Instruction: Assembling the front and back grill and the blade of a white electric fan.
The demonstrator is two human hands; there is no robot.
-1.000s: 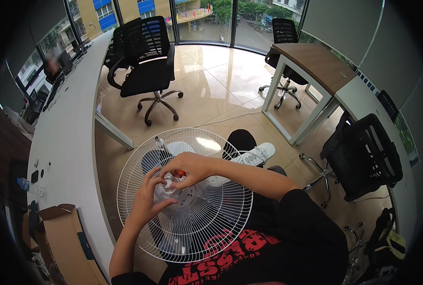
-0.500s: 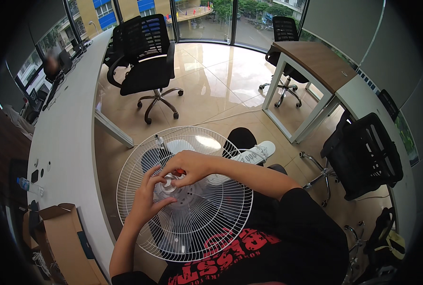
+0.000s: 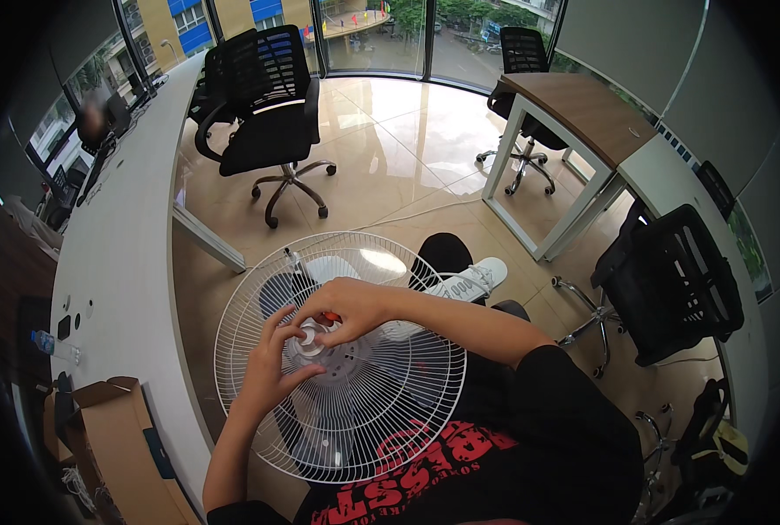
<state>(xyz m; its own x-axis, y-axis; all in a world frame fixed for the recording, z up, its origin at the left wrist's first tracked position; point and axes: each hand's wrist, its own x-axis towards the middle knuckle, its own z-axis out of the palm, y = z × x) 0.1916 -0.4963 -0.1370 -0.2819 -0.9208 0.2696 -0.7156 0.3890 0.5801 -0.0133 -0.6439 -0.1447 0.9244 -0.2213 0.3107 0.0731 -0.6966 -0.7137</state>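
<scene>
A round white wire fan guard (image 3: 390, 437) lies across my lap with its clear plastic hub plate (image 3: 342, 367) showing through the middle. Both hands meet over that hub. My left hand (image 3: 272, 363) is curled with its fingertips at a small white plastic knob (image 3: 309, 336), the thumb held apart below. From the right, my right hand (image 3: 355, 308) pinches the same knob between bent fingers and thumb. Under the right palm shows an orange-red piece (image 3: 332, 317), mostly hidden, its kind unclear. Fingers cover part of the knob.
On the left runs a long white desk (image 3: 119, 245) with a clear bottle (image 3: 53, 344); an open cardboard box (image 3: 123, 437) is beside it. Black mesh chairs (image 3: 267, 105) stand ahead and at right (image 3: 670, 289). A brown-topped table (image 3: 574, 114) stands far right. A cable crosses the floor.
The hands stay at the hub with barely any movement. The whole view has shifted very slightly.
</scene>
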